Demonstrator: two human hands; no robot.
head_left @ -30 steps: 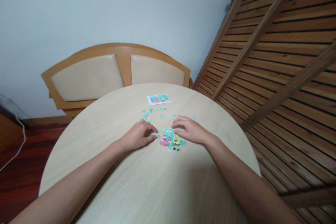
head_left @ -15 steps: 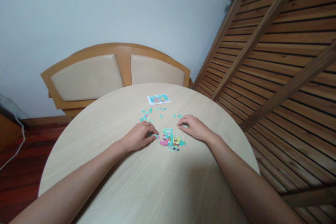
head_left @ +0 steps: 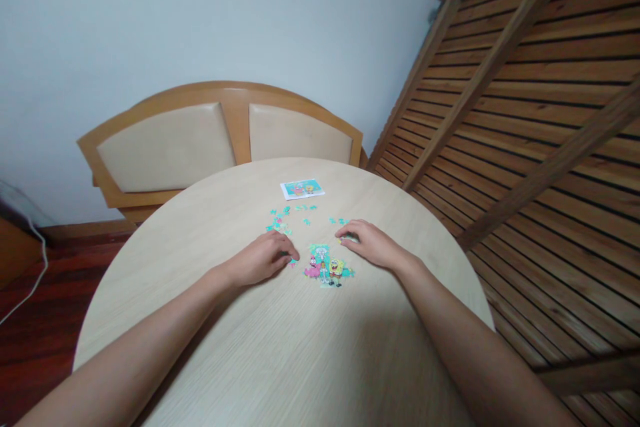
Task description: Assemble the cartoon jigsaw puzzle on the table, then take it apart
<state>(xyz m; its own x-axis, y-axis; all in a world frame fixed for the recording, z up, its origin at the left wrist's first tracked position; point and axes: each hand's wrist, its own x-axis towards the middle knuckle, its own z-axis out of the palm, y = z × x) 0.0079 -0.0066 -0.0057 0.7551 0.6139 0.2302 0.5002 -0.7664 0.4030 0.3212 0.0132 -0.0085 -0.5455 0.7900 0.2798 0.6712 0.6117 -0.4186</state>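
A partly joined jigsaw puzzle (head_left: 323,268) of cartoon figures, pink, teal and yellow, lies flat on the round table (head_left: 240,360). Left of it, my left hand (head_left: 265,259) is closed, with a small pink and teal puzzle piece (head_left: 293,263) at its thumb and fingertips. My right hand (head_left: 370,242) rests above and right of the joined part, fingers curled in a pinch. A small yellowish puzzle piece (head_left: 339,241) shows at its fingertips. Its palm side is largely hidden.
Loose teal pieces (head_left: 277,221) lie beyond my left hand, and a few more (head_left: 339,221) by my right. A picture card (head_left: 303,189) lies farther back. Behind the table stands a padded headboard (head_left: 220,127); wooden slats (head_left: 525,113) lean at the right.
My left hand has drawn slightly left, away from the joined puzzle, with its piece. My right fingers have shifted slightly left, and a yellowish piece now shows at their tips.
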